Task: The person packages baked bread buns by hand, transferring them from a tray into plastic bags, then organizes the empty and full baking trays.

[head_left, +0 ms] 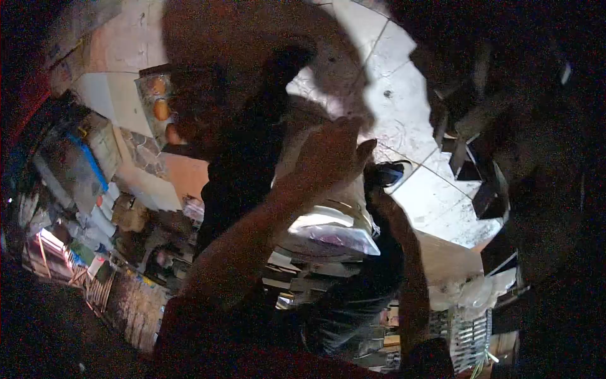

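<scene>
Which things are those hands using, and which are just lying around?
Probably part of the job:
- left hand
- right hand
- dark blue object by the right hand; too dark to tell if it's held

Seemingly just lying about:
- orange round things
- blue strip
- slatted rack

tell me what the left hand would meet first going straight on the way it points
Probably the blurred brown shape just ahead, up the picture from the left hand; the image is dark and depth unclear, so they may already touch.
</scene>
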A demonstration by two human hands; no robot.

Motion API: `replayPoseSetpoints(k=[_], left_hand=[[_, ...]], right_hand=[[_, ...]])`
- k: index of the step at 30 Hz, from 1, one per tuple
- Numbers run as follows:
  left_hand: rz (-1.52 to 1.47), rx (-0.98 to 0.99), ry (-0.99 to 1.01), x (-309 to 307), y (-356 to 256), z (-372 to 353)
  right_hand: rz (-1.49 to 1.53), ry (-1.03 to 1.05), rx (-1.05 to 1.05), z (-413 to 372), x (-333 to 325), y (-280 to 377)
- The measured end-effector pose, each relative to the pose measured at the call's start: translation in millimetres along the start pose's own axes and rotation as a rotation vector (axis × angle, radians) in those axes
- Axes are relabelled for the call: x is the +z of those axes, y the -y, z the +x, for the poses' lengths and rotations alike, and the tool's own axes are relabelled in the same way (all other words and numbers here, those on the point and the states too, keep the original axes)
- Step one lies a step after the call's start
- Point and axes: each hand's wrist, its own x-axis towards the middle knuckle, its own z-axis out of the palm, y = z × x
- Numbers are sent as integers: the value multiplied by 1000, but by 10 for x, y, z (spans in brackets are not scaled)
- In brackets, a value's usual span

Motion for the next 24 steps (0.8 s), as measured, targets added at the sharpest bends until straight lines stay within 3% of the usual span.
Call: replayPoseSetpoints(k=[2, 3, 4, 9, 11, 12, 14, 15, 17, 19, 20, 22, 24], left_hand=[[78, 95, -28, -4, -49, 50], [74, 106, -34, -4, -110, 74], [29, 108, -21, -4, -176, 115], [-43, 125, 16, -94, -396, 218], [-89, 167, -77, 146, -380, 343], [-138, 191, -166, 220, -376, 408], [-145, 188, -139, 121, -495, 469], [-149, 172, -105, 95, -553, 485], [-179, 229, -139, 121, -662, 529], [-252, 250, -66, 27, -797, 614], [-235, 240, -26, -56, -879, 617], [-189, 288, -27, 11, -872, 736], [-124, 353, -14, -26, -869, 764]], right_hand=[[-254, -38, -18, -571, 591, 594], [-612, -135, -262, -979, 802, 828], [-613, -148, -272, -1094, 937, 950], [-901, -417, -23, -1144, 1190, 737], [-552, -479, 27, -1144, 1274, 534], [-444, -515, -86, -1110, 1297, 112], [-339, -561, -200, -1181, 1308, 89], [-638, -448, -186, -1338, 1326, 528], [-940, -351, -172, -1355, 1208, 668], [-1111, -370, -194, -1280, 886, 409], [-1107, -407, -200, -1309, 743, 364], [-1269, -428, -617, -1345, 564, 520], [-1147, -440, -608, -1351, 735, 757]])
